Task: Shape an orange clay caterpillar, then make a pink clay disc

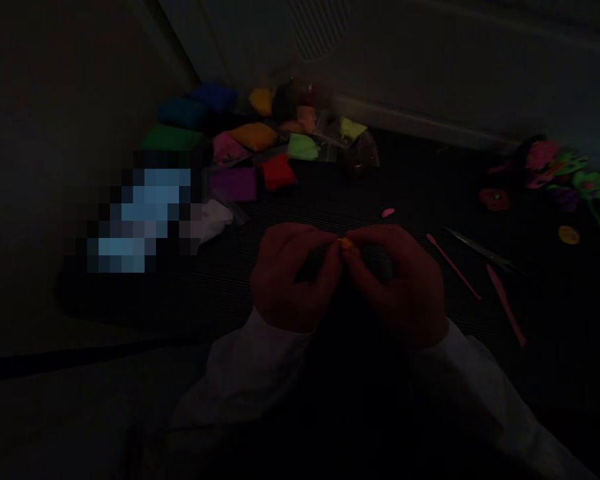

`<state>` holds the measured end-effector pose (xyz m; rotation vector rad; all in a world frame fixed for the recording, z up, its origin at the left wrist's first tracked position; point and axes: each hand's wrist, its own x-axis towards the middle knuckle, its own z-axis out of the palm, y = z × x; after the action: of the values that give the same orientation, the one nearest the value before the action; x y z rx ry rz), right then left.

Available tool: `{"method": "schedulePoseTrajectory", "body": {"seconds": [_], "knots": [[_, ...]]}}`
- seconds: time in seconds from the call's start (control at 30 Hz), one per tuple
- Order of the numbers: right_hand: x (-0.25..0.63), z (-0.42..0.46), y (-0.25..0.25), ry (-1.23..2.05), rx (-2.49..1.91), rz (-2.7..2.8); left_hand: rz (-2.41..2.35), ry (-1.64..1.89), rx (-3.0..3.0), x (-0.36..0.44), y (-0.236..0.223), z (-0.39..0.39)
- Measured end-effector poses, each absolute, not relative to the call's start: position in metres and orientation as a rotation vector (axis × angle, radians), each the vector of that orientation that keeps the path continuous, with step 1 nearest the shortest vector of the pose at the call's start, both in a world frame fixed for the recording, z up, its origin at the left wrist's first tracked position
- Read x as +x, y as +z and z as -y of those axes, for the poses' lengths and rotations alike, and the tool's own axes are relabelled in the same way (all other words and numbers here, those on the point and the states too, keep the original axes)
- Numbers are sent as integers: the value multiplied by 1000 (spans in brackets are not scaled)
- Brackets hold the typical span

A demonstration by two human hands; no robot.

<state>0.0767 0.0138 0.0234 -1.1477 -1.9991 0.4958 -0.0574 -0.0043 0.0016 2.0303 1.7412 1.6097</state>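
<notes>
Between my two hands is a small orange-yellow piece of modelling clay (349, 245), pinched at the fingertips above the dark table. My left hand (293, 277) is closed, thumb and forefinger meeting at the clay's left side. From the right, my right hand (403, 283) pinches the same piece with thumb and forefinger. The fingers cover part of the clay, and the dim light hides its exact shape. Just beyond the right hand, a small pink bit of clay (388, 213) lies on the table.
Bags of coloured clay (255, 137) crowd the back left, near a blurred bright screen (145, 213). Right of my hands lie a thin pink tool (454, 267), scissors (480, 249) and a pink clay knife (506, 305). Colourful clay figures (563, 167) stand at the far right.
</notes>
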Motion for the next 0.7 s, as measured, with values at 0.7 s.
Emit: {"method": "schedulePoseTrajectory", "body": {"seconds": [0.7], "knots": [[77, -15, 22, 530, -1120, 1994, -1540, 1483, 1492, -58, 3, 2]]}}
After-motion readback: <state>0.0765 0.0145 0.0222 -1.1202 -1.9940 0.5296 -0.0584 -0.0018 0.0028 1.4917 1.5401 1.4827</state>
